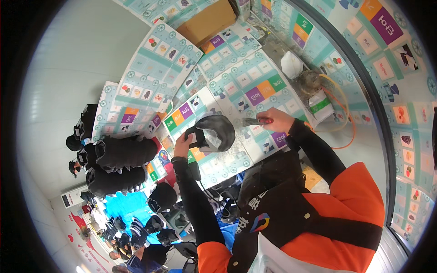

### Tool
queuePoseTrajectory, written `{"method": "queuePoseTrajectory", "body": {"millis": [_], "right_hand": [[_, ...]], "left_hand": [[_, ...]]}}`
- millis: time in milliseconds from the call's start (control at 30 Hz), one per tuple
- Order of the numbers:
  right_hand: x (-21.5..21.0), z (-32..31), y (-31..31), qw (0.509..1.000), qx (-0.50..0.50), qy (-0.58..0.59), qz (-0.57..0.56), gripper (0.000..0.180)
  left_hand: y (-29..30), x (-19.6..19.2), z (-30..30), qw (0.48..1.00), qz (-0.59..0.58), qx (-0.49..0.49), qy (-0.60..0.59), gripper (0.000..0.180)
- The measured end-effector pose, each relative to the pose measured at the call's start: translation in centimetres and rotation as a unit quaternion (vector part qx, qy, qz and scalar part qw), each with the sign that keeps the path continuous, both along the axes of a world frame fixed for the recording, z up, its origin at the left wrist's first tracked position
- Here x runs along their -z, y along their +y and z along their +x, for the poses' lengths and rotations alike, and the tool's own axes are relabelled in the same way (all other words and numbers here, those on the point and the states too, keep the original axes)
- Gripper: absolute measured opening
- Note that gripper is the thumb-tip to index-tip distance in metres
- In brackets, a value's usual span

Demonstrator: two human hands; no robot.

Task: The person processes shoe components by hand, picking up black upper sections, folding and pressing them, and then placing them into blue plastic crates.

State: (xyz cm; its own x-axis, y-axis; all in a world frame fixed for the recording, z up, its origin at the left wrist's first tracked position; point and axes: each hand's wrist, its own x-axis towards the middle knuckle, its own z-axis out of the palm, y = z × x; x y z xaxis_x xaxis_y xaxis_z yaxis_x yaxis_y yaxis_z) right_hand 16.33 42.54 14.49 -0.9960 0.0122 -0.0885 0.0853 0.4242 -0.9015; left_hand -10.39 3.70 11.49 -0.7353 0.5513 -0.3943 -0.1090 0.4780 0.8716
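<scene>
On the table, a black cap lies tilted with part of its grey inner side showing. My left hand is closed on the black edge at the cap's left side. To the right of the cap, my right hand is wrapped round a small red-handled tool. Its dark, flat end points left toward the cap, a short way apart from it. Whether that end is a blade or bristles is too small to tell.
The table is covered with patterned teal-and-white sheets. Long stacks of black caps stand at the left. A cardboard box and a white bag sit farther off. An orange cable loops at right. Several people are at lower left.
</scene>
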Motion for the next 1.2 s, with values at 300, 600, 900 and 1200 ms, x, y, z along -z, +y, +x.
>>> {"method": "queuePoseTrajectory", "body": {"millis": [300,600,900,1200], "right_hand": [[1.6,0.5,-1.7,0.997,-0.056,-0.033,-0.033,0.022],[2.5,-1.1,-3.0,0.990,-0.115,-0.028,-0.073,0.022],[17.5,-1.2,2.6,0.977,-0.015,-0.107,0.186,0.058],[15.0,-5.6,-1.2,0.960,-0.043,0.058,0.271,0.029]], "left_hand": [[-0.2,-0.7,1.7,0.980,-0.025,-0.164,-0.113,0.028],[0.4,-0.4,4.3,0.942,0.021,-0.289,-0.166,0.025],[-10.8,4.3,17.7,0.907,-0.248,-0.057,0.335,0.039],[-35.4,-15.1,21.4,0.751,-0.190,-0.472,0.422,0.024]]}}
